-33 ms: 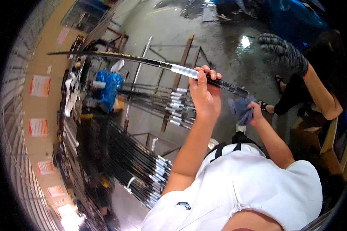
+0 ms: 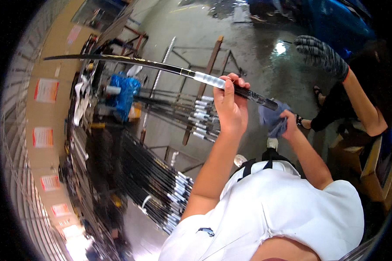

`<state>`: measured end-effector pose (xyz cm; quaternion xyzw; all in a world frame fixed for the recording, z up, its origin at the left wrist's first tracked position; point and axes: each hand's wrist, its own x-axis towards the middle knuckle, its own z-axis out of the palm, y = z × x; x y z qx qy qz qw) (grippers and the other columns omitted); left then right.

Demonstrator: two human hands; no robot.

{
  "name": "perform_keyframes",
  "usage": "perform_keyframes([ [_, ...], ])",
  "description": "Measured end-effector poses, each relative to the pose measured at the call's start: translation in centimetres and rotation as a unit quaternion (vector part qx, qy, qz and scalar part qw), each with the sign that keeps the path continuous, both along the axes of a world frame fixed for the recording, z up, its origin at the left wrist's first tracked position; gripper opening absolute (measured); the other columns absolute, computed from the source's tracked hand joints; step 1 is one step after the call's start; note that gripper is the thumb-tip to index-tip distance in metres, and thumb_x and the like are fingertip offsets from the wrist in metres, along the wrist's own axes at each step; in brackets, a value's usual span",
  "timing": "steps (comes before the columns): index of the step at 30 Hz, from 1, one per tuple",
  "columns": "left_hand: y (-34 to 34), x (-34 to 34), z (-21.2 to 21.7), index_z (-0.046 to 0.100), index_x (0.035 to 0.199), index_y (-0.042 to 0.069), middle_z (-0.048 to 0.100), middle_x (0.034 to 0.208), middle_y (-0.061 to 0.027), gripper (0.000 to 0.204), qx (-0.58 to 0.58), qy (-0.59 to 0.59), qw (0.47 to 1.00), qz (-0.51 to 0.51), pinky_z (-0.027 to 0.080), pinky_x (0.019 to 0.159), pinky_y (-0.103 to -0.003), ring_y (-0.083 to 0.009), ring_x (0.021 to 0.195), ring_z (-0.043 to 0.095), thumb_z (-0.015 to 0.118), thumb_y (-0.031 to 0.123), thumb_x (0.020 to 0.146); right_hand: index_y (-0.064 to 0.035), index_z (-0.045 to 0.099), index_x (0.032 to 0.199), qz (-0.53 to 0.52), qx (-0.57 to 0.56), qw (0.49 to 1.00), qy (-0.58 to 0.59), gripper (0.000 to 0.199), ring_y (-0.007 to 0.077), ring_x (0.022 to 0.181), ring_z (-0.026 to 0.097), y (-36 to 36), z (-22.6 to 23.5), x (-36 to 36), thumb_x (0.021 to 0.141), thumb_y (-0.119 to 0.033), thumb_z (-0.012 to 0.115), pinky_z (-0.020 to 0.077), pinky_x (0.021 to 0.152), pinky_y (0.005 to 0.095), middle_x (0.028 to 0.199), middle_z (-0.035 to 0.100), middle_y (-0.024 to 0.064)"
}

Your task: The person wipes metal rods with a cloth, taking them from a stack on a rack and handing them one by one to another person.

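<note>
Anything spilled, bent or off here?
Dark, shiny patches on the floor near the top edge look wet, unlike the paler floor around them. The black rod in the left hand looks curved, possibly just fisheye bend. No break shows.

Metal rack (image 2: 211, 57) on grey floor (image 2: 257, 50); black rods (image 2: 200, 115) across rack.

Smooth, glossy black rod (image 2: 161, 65); matt, crumpled cloth (image 2: 271, 119); shiny plastic bag (image 2: 129, 92); glossy floor (image 2: 259, 54).

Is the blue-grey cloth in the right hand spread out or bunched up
Bunched up: the blue-grey cloth is gathered into creased folds at the right-hand grip, not lying flat.
</note>
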<state>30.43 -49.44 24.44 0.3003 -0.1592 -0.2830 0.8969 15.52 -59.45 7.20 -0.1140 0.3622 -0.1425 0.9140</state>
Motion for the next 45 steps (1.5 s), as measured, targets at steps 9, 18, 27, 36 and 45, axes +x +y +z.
perform_keyframes([
  [9,9.5,3.2,1.0,0.05,0.113,-0.001,0.05,0.115,-0.0097,0.037,0.328,-0.24,0.9,0.16,0.035,0.09,-0.027,-0.0133,0.104,0.045,0.052,0.029,0.091,-0.002,0.054,0.104,0.224,-0.732,0.642,-0.042,0.033,0.024,0.084,0.057,8.2,14.0,9.2,0.086,-0.03,0.057,0.0451,0.075,0.0371,0.096,0.059,0.0086],
  [18,12.9,2.4,0.6,0.05,0.122,0.003,0.056,0.109,-0.0036,0.041,0.315,-0.163,0.93,0.096,0.039,0.081,-0.022,-0.0075,0.086,0.049,0.059,0.023,0.087,-0.0056,0.05,0.119,0.326,-0.135,0.925,-0.139,0.057,0.0144,0.094,0.052,13.8,14.7,11.0,0.091,-0.054,0.037,0.0418,0.082,0.0281,0.106,0.056,0.0047],
  [27,17.3,2.4,3.0,0.04,0.09,0.003,0.061,0.084,-0.0124,0.022,0.369,-0.081,0.924,0.06,0.046,0.057,-0.033,-0.0157,0.065,0.056,0.044,0.024,0.095,-0.0029,0.056,0.112,0.282,-0.158,0.929,-0.183,0.054,0.0174,0.09,0.058,11.7,9.9,11.7,0.091,-0.05,0.039,0.0466,0.081,0.0294,0.11,0.058,0.0087],
  [36,18.9,-1.2,-3.4,0.04,0.105,-0.002,0.059,0.082,-0.0267,0.034,0.757,-0.379,0.516,0.129,0.045,0.062,-0.051,-0.0435,0.074,0.057,0.054,0.017,0.081,-0.0062,0.058,0.098,0.157,-0.273,0.934,-0.171,0.028,0.0094,0.089,0.049,18.4,15.4,16.1,0.083,-0.029,0.065,0.0399,0.08,0.027,0.095,0.056,-0.0011],
  [45,30.8,-8.0,-10.3,0.047,0.079,0.004,0.053,0.057,-0.0178,0.034,0.771,-0.374,0.508,0.088,0.041,0.046,-0.046,-0.0378,0.051,0.054,0.058,0.036,0.083,-0.0084,0.056,0.084,0.041,-0.273,0.958,-0.078,0.027,0.0099,0.062,0.041,11.5,15.3,21.2,0.086,-0.035,0.059,0.0339,0.054,0.0282,0.071,0.048,-0.0022],
])
